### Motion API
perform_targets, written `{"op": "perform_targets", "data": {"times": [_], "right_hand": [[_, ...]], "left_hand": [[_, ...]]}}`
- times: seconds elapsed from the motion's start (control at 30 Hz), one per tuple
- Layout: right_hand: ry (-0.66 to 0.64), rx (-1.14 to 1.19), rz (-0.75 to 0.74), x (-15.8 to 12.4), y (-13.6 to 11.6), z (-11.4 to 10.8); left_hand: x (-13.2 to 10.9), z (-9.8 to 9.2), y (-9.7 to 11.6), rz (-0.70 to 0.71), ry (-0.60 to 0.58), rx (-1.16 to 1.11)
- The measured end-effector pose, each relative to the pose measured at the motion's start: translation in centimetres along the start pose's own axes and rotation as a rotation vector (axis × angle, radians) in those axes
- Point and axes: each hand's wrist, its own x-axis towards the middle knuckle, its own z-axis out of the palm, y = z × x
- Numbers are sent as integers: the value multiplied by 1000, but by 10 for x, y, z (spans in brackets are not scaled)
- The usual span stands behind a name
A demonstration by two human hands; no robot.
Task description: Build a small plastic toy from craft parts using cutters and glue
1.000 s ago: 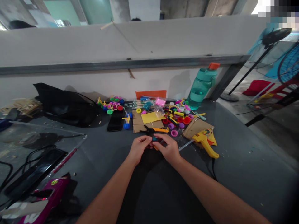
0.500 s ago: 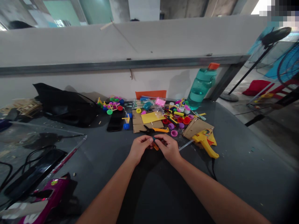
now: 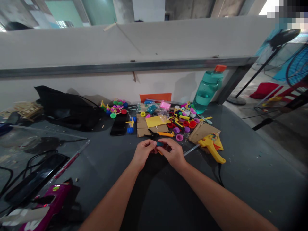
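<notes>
Fingers of the left hand [image 3: 143,153] and right hand [image 3: 174,153] gripped a small teal piece [image 3: 159,144] between them, over the worktop [image 3: 247,170]. Beyond, a teal bottle [image 3: 204,91] with an orange lid [image 3: 220,68] stood near colored caps [image 3: 192,124]; its contents and the black bag's [image 3: 68,110] were unclear.

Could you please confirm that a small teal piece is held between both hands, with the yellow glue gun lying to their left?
Not quite: the head view shows the yellow glue gun lying to the hands' right. The small teal piece is indeed between the left hand and right hand.
</notes>
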Motion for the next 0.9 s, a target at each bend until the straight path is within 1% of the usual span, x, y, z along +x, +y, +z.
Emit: {"op": "perform_targets", "data": {"times": [0.1, 0.3, 0.43, 0.57, 0.73, 0.9], "right_hand": [[7, -38, -40, 1, -2, -2], [14, 8, -73, 1, 0, -2], [1, 12, -80, 2, 2, -1], [22, 14, -81, 2, 1, -2], [29, 1, -82, 2, 1, -1], [28, -1, -74, 2, 2, -1]], "left_hand": [[0, 0, -1, -4, -9, 0], [0, -1, 0, 16, -42, 77], [0, -1, 0, 10, -38, 113], [1, 0, -1, 3, -35, 106], [0, 0, -1, 4, -79, 96], [-2, 3, 1, -19, -79, 109]]}}
